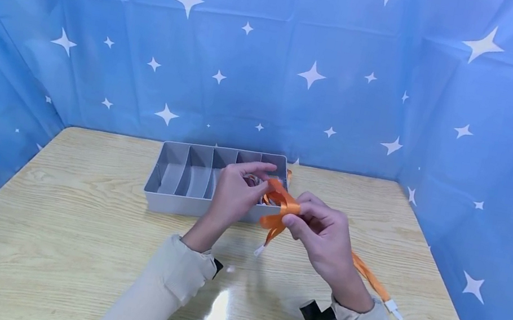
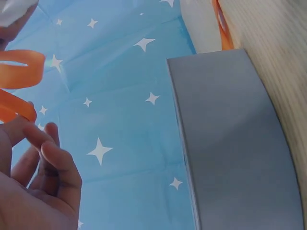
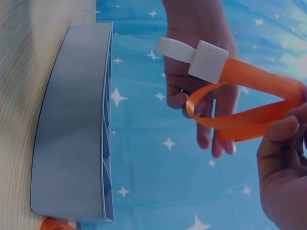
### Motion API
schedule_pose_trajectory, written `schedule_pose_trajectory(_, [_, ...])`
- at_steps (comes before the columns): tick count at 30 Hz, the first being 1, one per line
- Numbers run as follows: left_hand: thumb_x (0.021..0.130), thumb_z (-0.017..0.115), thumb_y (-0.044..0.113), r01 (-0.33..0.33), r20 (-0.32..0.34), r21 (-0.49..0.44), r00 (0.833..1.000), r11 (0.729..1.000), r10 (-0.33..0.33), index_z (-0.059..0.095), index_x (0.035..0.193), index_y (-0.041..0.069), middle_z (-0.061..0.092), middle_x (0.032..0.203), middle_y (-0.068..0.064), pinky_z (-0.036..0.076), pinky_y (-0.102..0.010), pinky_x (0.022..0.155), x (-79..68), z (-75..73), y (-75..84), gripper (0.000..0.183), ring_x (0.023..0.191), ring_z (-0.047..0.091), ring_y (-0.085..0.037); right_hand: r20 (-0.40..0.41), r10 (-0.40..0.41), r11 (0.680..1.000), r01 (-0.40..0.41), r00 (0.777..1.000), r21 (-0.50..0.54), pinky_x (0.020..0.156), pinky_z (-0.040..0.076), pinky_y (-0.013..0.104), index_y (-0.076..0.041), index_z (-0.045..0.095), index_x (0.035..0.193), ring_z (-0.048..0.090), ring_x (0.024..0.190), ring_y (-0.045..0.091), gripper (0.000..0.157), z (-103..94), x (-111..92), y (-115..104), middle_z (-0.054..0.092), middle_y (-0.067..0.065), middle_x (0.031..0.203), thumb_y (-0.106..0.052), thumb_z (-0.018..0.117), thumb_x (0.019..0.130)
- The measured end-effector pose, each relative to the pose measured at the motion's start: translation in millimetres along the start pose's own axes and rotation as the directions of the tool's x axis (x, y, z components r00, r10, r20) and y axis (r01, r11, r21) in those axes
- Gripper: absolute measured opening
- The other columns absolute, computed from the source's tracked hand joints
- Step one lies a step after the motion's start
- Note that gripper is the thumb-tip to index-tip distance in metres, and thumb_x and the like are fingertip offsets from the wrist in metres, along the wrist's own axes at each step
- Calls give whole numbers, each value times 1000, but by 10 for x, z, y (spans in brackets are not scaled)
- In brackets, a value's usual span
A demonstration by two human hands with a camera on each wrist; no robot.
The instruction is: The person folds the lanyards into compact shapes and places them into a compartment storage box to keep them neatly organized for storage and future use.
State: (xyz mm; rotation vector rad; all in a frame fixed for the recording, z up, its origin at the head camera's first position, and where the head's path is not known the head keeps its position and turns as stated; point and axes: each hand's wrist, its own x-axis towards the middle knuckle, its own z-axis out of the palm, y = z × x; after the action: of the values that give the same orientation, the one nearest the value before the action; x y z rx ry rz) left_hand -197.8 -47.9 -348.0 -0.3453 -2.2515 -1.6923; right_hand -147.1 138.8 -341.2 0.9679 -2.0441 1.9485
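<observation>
An orange lanyard (image 1: 282,202), folded into loops, is held in the air over the front right corner of a grey divided tray (image 1: 179,204). My right hand (image 1: 325,238) pinches the gathered loops between thumb and fingers. Thumb and fingertips of my left hand (image 1: 238,191) grip a loop on the other side; its remaining fingers are spread loosely. One end of the lanyard hangs down with a white clip (image 1: 259,250), seen larger as a white plastic buckle (image 3: 208,61) in the right wrist view. My left hand hides part of the tray's right compartments.
Another stretch of orange strap (image 1: 372,277) with a white clip (image 1: 392,307) lies on the wooden table (image 1: 67,241) by my right forearm. Orange strap (image 1: 289,176) also shows beyond the tray's right end. Blue star-patterned cloth (image 1: 234,53) hangs behind and on both sides.
</observation>
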Motion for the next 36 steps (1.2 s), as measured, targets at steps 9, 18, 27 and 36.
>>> schedule_pose_trajectory(9, [89,71,1,-17,100,-68,995,998,23,76,113,12,74,87,1,32,-22,41,-61,36,-60,27,46,43,-19,-105,25,1000,-26,994,-11,51,36,27,3,71,92,45,63,18,8,-42,31,-26,49,6,81,1,64,95])
schedule_pose_trajectory(18, [90,74,5,-35,171,-161,983,986,63,75,115,8,73,99,-3,47,-23,48,-129,62,-122,25,53,55,-32,-170,30,999,-27,985,20,55,43,23,8,71,92,45,61,17,11,-63,43,-23,53,7,84,1,64,95])
schedule_pose_trajectory(27, [90,73,6,-41,189,-165,979,985,72,76,113,9,72,100,-4,49,-23,52,-192,105,-181,24,56,56,-31,-194,23,1000,-22,981,9,50,34,29,6,69,91,43,61,22,10,-108,66,34,47,6,77,0,63,96])
schedule_pose_trajectory(36, [89,72,3,-194,108,-253,968,948,227,73,115,2,73,95,-12,49,-25,48,-255,193,-252,26,47,52,-21,-225,45,999,-44,973,9,51,37,26,8,70,97,46,59,19,11,-126,77,32,49,6,78,0,63,96])
